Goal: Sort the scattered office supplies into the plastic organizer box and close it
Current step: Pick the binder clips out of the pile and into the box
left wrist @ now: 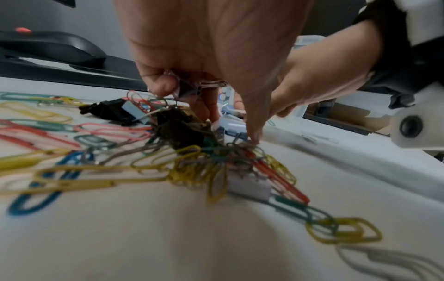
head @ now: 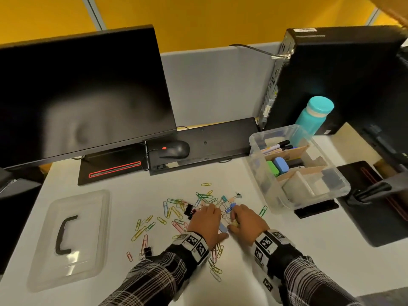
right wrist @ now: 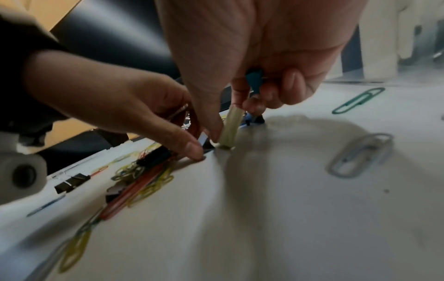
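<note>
Coloured paper clips point(head: 174, 214) and binder clips point(head: 229, 206) lie scattered on the white desk. Both hands work in the pile, side by side. My left hand point(head: 210, 212) curls its fingers round a few small binder clips point(left wrist: 190, 88), and its thumb tip touches the tangle of paper clips point(left wrist: 216, 161). My right hand point(head: 238, 215) keeps a teal binder clip point(right wrist: 254, 75) in its curled fingers and pinches a pale yellow binder clip point(right wrist: 231, 126) that stands on the desk. The clear organizer box point(head: 260, 173) stands open at the right, with markers and erasers inside.
The clear lid point(head: 68, 237) with a black handle lies flat at the left. A monitor point(head: 84, 96), mouse point(head: 174, 149) and keyboard point(head: 209, 140) stand behind the pile. A teal bottle point(head: 313, 118) and a computer tower point(head: 335, 74) are behind the box.
</note>
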Tool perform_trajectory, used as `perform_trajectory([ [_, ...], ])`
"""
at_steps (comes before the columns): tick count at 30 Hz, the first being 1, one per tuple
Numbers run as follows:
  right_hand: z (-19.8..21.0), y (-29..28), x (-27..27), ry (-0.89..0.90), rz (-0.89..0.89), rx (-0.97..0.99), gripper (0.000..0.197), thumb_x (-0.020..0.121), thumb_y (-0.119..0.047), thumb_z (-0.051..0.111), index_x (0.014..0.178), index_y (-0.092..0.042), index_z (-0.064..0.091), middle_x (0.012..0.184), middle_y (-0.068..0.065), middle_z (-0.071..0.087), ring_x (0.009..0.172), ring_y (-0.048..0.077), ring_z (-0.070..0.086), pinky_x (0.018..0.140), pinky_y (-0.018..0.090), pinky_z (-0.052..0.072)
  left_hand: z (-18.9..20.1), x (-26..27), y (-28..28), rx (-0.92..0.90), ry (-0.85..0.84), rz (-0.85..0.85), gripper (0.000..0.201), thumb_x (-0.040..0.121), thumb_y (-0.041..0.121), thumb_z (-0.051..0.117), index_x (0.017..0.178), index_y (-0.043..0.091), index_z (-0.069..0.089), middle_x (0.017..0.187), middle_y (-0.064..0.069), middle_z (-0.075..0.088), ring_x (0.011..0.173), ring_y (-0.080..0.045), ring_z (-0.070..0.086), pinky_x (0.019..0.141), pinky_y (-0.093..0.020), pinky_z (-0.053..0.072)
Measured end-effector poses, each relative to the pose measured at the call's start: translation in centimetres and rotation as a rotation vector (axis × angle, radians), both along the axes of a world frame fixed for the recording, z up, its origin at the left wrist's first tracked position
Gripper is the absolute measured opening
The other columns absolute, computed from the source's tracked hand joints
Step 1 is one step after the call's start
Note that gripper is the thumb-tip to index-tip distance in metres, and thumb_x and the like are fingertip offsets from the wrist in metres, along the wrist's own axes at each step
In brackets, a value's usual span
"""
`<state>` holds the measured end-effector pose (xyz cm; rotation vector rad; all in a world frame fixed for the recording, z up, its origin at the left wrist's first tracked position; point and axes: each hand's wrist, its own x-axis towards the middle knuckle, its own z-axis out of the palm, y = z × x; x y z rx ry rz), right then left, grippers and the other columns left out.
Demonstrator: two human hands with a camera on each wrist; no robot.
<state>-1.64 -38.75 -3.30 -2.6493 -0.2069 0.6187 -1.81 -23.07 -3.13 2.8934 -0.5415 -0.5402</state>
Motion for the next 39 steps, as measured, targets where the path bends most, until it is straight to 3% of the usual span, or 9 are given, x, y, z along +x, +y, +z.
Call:
perform_trajectory([
  [4,0.9,-0.1,-0.7,-0.011,0.084,-0.055,0.018,0.095,-0.026,0.04,0.106,-0.014,0.047,0.109,0.009,0.054,0.094,0.027,0.056,0.073,0.033,0.042,-0.3,0.0,0.1,0.016,-0.013,0.008,0.048,0.083,0.049,0.056,0.114,0.013,0.047,0.119,-0.007,0.048,0.107,-0.026,0.047,0.089,-0.038,0.044],
  [8,5.7,-1.1,-0.1,-0.314,-0.049,0.191,0.011,0.098,-0.031,0.038,0.09,-0.023,0.036,0.073,-0.008,0.047,0.059,0.009,0.046,0.05,0.021,0.029,-0.4,-0.1,0.5,-0.056,-0.033,-0.008,0.042,0.083,0.049,0.053,0.108,0.016,0.049,0.114,-0.004,0.049,0.102,-0.023,0.046,0.084,-0.034,0.043],
  [13,10.5,-4.3,1.1,-0.625,-0.308,0.283,0.012,0.097,-0.024,0.043,0.088,-0.02,0.036,0.074,-0.003,0.047,0.058,0.007,0.044,0.05,0.019,0.028,0.1,0.4,1.4,-0.206,0.057,0.101,0.038,0.082,0.051,0.056,0.105,0.021,0.051,0.107,0.004,0.047,0.096,-0.015,0.048,0.081,-0.026,0.04],
  [16,9.3,-7.2,2.2,-0.608,-0.431,0.186,0.009,0.095,-0.017,0.044,0.088,-0.014,0.04,0.083,0.006,0.049,0.074,0.019,0.043,0.062,0.03,0.032,0.5,0.5,1.7,-0.308,0.096,0.136,0.035,0.081,0.052,0.059,0.103,0.026,0.051,0.104,0.009,0.044,0.091,-0.008,0.046,0.08,-0.022,0.039],
  [22,7.5,-10.4,3.1,-0.264,-0.192,-0.031,0.032,0.099,-0.026,0.034,0.108,-0.013,0.062,0.093,0.014,0.069,0.079,0.029,0.062,0.065,0.029,0.041,1.4,0.7,1.6,-0.374,0.072,0.157,0.032,0.081,0.047,0.061,0.105,0.027,0.052,0.107,0.01,0.047,0.094,-0.007,0.047,0.082,-0.02,0.039],
  [26,8.8,-11.7,3.3,-0.503,-0.325,0.075,0.028,0.096,-0.024,0.042,0.098,-0.011,0.066,0.089,0.011,0.069,0.075,0.023,0.058,0.066,0.03,0.044,1.3,0.5,1.3,-0.404,0.035,0.206,0.03,0.082,0.043,0.061,0.105,0.027,0.051,0.107,0.01,0.049,0.095,-0.007,0.047,0.083,-0.019,0.04],
  [29,8.5,-13.8,3.2,-0.706,-0.446,0.016,0.028,0.094,-0.022,0.043,0.111,-0.011,0.062,0.111,0.01,0.065,0.102,0.026,0.054,0.086,0.038,0.043,1.6,0.5,0.6,-0.414,-0.006,0.195,0.03,0.083,0.041,0.061,0.107,0.025,0.051,0.107,0.008,0.05,0.098,-0.008,0.047,0.085,-0.022,0.041],
  [32,6.8,-15.7,3.0,-0.58,-0.566,-0.103,0.045,0.094,-0.026,0.042,0.138,-0.015,0.041,0.147,0.007,0.041,0.136,0.027,0.032,0.11,0.05,0.026,2.8,0.5,-1.0,-0.446,-0.07,0.137,0.031,0.083,0.04,0.06,0.109,0.026,0.051,0.106,0.01,0.049,0.099,-0.007,0.046,0.088,-0.025,0.044],
  [39,5.5,-16.2,2.7,-0.49,-0.581,-0.07,0.065,0.087,-0.037,0.022,0.148,-0.015,0.027,0.158,0.001,0.021,0.143,0.026,0.019,0.115,0.052,0.019,8.7,3.2,-8.4,-0.531,-0.334,-0.081,0.035,0.087,0.036,0.058,0.116,0.018,0.052,0.112,0.003,0.05,0.1,-0.012,0.044,0.086,-0.023,0.04],
])
